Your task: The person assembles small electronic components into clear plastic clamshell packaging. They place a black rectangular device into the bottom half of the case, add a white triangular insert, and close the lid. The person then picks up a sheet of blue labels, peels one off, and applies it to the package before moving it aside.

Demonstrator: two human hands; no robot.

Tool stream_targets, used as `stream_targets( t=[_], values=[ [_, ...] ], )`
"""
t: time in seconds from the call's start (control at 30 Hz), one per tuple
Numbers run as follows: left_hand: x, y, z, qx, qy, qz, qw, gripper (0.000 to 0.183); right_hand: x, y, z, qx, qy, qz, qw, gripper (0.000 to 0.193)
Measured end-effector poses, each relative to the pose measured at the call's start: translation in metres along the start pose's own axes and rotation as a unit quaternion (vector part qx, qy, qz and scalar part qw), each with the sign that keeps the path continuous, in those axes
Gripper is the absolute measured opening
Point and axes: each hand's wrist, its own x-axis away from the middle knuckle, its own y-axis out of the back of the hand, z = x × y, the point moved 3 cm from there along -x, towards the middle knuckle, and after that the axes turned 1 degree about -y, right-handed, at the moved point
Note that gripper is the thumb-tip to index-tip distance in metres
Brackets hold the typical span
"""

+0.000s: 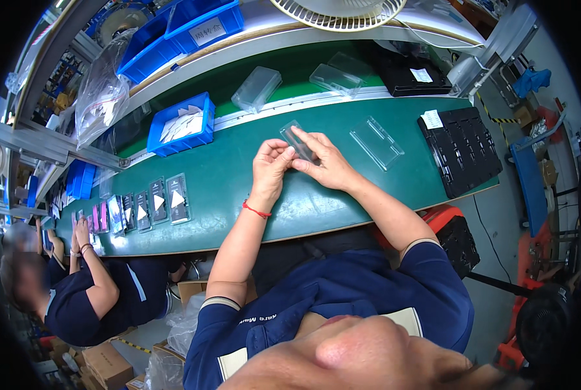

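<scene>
Above the middle of the green table, both hands are at a small clear plastic case (292,128) with something dark at its lower part. My right hand (326,161) lies over its right side, fingers stretched along it and thumb at the lower end. Fingers curled, my left hand (271,170) pinches the case's lower left edge; its fingertips partly hide the contact. To the right, an open clear plastic tray (377,144) rests on the table. Off to the left stands a row of clear packs with dark inserts and white triangles, the nearest pack (178,198) among them.
A black slotted tray (461,153) lies at the table's right end. Behind are a blue bin (185,123) of white paper pieces, stacked clear cases (257,90) and a black box (411,71). A fan (342,13) stands above. At left, a co-worker (95,292) handles packs.
</scene>
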Motion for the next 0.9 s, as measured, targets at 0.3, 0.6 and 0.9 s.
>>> stream_targets(
  t=[0.3, 0.6, 0.9],
  values=[
    [0.011, -0.011, 0.008, 0.068, 0.006, -0.058, 0.996, 0.016, 0.002, -0.010, -0.004, -0.043, -0.002, -0.001, 0.999, 0.058],
    [0.016, -0.010, -0.001, -0.140, 0.004, -0.004, 0.990, 0.011, 0.010, -0.002, 0.014, 0.244, 0.010, -0.093, 0.965, 0.058],
    [0.016, -0.012, -0.002, -0.077, 0.036, 0.102, 0.991, 0.010, 0.001, 0.009, -0.013, -0.195, -0.120, 0.074, 0.971, 0.059]
  ],
)
